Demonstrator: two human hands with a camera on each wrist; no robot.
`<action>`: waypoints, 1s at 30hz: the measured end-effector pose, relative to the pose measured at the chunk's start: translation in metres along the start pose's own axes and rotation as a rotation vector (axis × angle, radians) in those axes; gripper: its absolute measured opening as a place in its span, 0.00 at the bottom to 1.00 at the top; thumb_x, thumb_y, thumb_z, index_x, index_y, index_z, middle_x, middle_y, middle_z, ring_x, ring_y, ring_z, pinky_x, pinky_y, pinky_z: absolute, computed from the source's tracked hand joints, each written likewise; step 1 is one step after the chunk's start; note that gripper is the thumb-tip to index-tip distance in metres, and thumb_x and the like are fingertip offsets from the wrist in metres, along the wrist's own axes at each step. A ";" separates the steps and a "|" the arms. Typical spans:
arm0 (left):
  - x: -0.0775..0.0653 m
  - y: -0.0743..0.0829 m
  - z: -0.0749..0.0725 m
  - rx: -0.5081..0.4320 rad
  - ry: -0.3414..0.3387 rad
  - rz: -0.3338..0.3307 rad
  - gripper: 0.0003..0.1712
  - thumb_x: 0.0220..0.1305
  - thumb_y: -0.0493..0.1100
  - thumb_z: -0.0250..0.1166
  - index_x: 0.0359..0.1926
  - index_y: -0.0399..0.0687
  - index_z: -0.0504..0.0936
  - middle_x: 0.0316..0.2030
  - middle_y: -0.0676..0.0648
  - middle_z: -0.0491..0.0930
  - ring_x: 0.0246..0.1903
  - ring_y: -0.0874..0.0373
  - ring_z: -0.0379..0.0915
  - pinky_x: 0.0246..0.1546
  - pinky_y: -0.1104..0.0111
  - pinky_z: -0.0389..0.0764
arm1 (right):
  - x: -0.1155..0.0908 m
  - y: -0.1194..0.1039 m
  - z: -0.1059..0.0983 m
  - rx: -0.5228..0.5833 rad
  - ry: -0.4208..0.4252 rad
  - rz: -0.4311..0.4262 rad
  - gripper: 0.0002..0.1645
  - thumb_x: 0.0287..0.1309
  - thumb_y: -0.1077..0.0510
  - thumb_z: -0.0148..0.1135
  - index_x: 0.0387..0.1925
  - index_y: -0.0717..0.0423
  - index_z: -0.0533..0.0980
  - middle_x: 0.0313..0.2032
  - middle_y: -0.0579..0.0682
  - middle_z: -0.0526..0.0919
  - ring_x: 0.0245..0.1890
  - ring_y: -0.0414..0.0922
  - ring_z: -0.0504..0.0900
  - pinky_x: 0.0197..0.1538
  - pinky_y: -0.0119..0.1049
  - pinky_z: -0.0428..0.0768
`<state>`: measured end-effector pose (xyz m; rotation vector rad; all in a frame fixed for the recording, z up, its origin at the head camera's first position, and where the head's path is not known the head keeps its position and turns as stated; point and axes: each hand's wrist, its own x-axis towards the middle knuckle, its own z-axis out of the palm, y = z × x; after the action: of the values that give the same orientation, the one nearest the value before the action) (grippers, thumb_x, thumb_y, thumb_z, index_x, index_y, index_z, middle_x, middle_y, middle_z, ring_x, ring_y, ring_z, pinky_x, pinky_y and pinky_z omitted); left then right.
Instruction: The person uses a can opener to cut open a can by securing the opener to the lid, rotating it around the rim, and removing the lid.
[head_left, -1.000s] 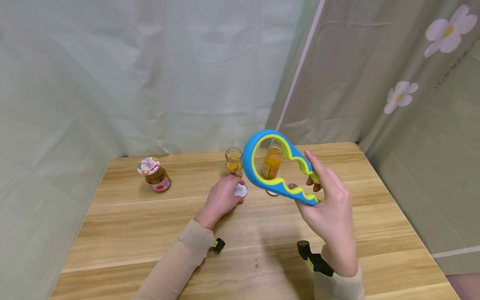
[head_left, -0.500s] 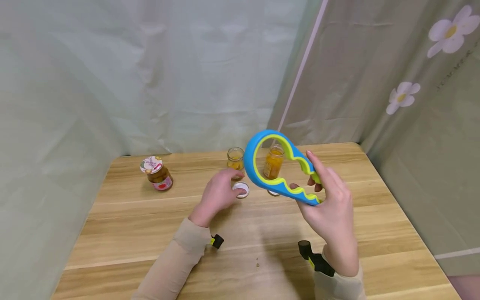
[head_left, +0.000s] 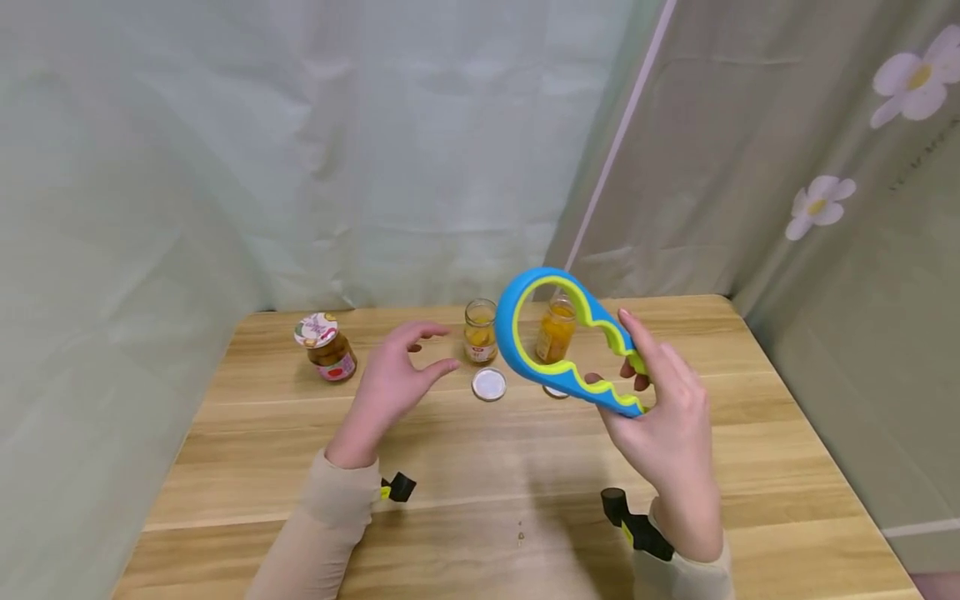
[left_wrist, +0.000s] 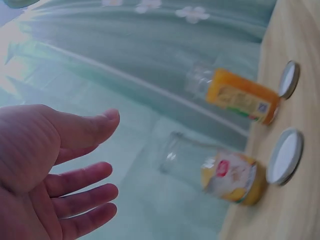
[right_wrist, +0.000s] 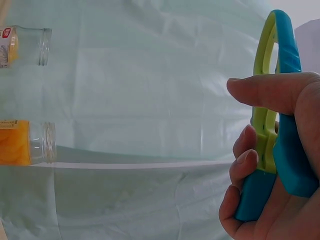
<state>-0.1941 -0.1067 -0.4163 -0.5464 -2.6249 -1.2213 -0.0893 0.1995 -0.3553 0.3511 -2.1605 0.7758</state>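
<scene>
My right hand (head_left: 663,417) grips a blue and lime-green jar opener (head_left: 510,321) by its two handles, its ring pointing up and left above the table. In the right wrist view the thumb and curled fingers wrap the opener (right_wrist: 287,145). My left hand (head_left: 393,375) holds nothing, thumb and fingers spread apart, left of an uncapped jar (head_left: 480,337) of yellow fruit. A white-lined lid (head_left: 489,384) lies inside up in front of that jar. Behind the opener's ring stands a second uncapped jar (head_left: 555,337) with orange fruit. Its lid (left_wrist: 289,79) lies beside it.
A capped jar (head_left: 326,348) with a patterned lid and brown contents stands at the left back of the wooden table (head_left: 450,517). Curtains (head_left: 412,167) hang right behind the table's back edge. A small wet spot (head_left: 521,535) is near the front.
My left hand has drawn away to the left from the lid in front of the yellow fruit jar, leaving it on the table. The right hand keeps holding the jar opener.
</scene>
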 end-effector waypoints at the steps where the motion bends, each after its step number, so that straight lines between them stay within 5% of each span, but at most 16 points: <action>1: -0.001 -0.001 -0.005 -0.005 0.020 0.004 0.26 0.54 0.49 0.76 0.54 0.55 0.81 0.54 0.52 0.80 0.52 0.56 0.73 0.51 0.53 0.78 | 0.000 0.000 0.000 -0.002 -0.001 0.000 0.48 0.36 0.63 0.78 0.65 0.49 0.73 0.28 0.47 0.78 0.28 0.42 0.70 0.29 0.40 0.71; 8: -0.004 -0.009 -0.045 -0.076 0.249 0.023 0.27 0.53 0.45 0.77 0.56 0.52 0.81 0.52 0.50 0.80 0.50 0.55 0.72 0.50 0.53 0.78 | 0.001 0.002 0.001 0.001 -0.004 0.003 0.47 0.37 0.63 0.77 0.66 0.49 0.73 0.29 0.48 0.78 0.29 0.42 0.70 0.29 0.41 0.71; 16: -0.012 -0.021 -0.085 -0.130 0.404 -0.167 0.35 0.55 0.48 0.76 0.64 0.67 0.74 0.60 0.56 0.71 0.54 0.59 0.68 0.48 0.64 0.76 | 0.002 0.004 0.005 0.009 -0.013 -0.015 0.46 0.38 0.61 0.76 0.65 0.50 0.73 0.29 0.48 0.78 0.29 0.42 0.70 0.30 0.41 0.70; 25: -0.015 -0.048 -0.111 -0.251 0.416 -0.287 0.48 0.56 0.42 0.75 0.73 0.63 0.60 0.69 0.56 0.61 0.65 0.61 0.56 0.59 0.63 0.64 | 0.001 0.005 0.005 0.009 -0.029 -0.015 0.47 0.37 0.62 0.75 0.66 0.49 0.73 0.29 0.48 0.77 0.28 0.42 0.70 0.31 0.44 0.70; 30: -0.016 -0.061 -0.118 -0.300 0.379 -0.290 0.50 0.55 0.38 0.75 0.74 0.63 0.58 0.69 0.54 0.60 0.66 0.59 0.55 0.62 0.58 0.64 | 0.000 0.006 0.004 0.005 -0.032 -0.008 0.47 0.37 0.62 0.75 0.66 0.49 0.73 0.29 0.47 0.77 0.28 0.42 0.70 0.32 0.44 0.69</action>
<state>-0.2015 -0.2377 -0.3884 0.0352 -2.2652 -1.6343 -0.0943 0.2018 -0.3593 0.3764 -2.1862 0.7757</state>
